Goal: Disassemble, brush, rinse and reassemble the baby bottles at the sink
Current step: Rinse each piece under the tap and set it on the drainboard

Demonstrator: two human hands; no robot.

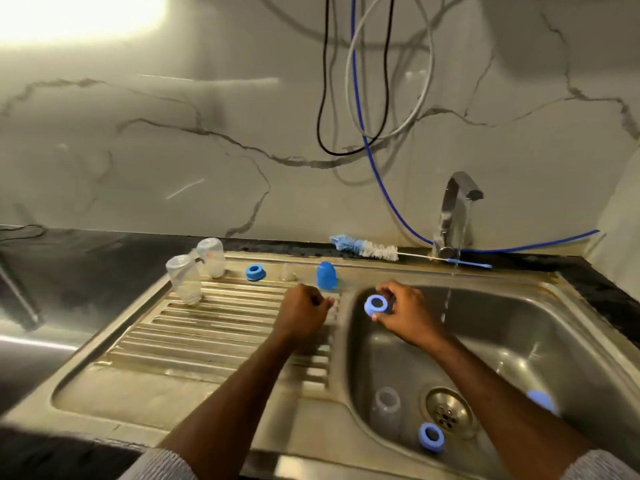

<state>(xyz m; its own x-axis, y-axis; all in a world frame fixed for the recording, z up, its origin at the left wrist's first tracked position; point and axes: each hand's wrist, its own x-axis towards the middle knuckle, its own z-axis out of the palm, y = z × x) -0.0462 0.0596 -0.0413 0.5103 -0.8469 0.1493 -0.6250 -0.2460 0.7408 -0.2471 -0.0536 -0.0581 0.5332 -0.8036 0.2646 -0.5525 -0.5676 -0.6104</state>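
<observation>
My right hand (403, 311) pinches a blue screw ring (375, 304) over the left edge of the sink basin (519, 341). My left hand (304, 310) is curled over the drainboard (207, 334), pinching a small pale blurred piece at its fingertips that looks like a clear teat (332, 306). Two clear bottles (183, 278) (212, 258) stand upside down at the drainboard's far left. Along its back edge are a blue ring (255, 273), a clear teat (288, 273) and a blue cap (326, 275). In the basin lie a clear bottle (386, 407), a blue ring (431, 438) and a blue cap (540, 400).
The tap (453, 216) runs a thin stream into the basin right of my right hand. A bottle brush (363, 247) lies on the back ledge. Cables and a blue hose (381, 188) hang on the marble wall. The drain (448, 412) sits between the basin's parts.
</observation>
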